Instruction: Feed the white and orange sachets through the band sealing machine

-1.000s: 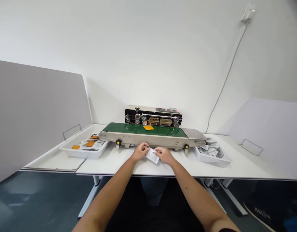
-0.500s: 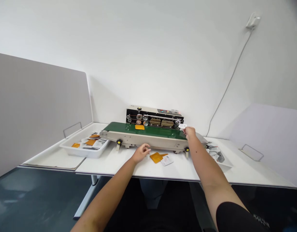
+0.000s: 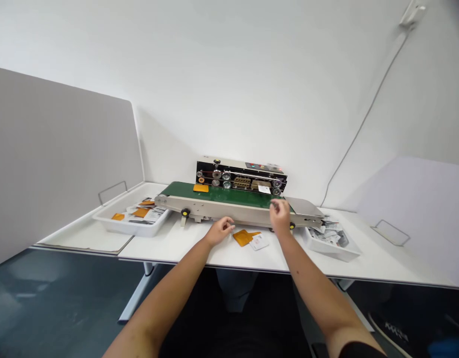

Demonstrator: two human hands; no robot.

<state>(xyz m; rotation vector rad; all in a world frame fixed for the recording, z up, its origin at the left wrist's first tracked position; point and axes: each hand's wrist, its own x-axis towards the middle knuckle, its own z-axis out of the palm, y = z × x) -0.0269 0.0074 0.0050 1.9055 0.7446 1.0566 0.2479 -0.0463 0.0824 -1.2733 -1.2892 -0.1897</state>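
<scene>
My left hand [image 3: 221,231] is low over the table in front of the conveyor, fingers loosely bent and apart, with nothing visible in them. Just to its right lie an orange packet [image 3: 242,237] and a white packet [image 3: 259,242], partly overlapping. My right hand [image 3: 280,216] hovers at the conveyor's front edge, its fingers half curled and seemingly bare. Beyond it, a white packet [image 3: 264,189] stands at the rollers of the band sealing machine [image 3: 242,174]. Another orange packet [image 3: 201,188] rests on the green belt [image 3: 229,196] toward the left.
A white bin [image 3: 139,229] with orange and white packets stands left of the conveyor. Another white bin [image 3: 337,252], holding white and grey packets, stands at its right end. Metal bookend-like brackets [image 3: 395,233] and grey partitions [image 3: 65,149] flank the table.
My right hand has let go of the white packet and drawn back left and toward me. Both that packet and the orange one have travelled left along the belt.
</scene>
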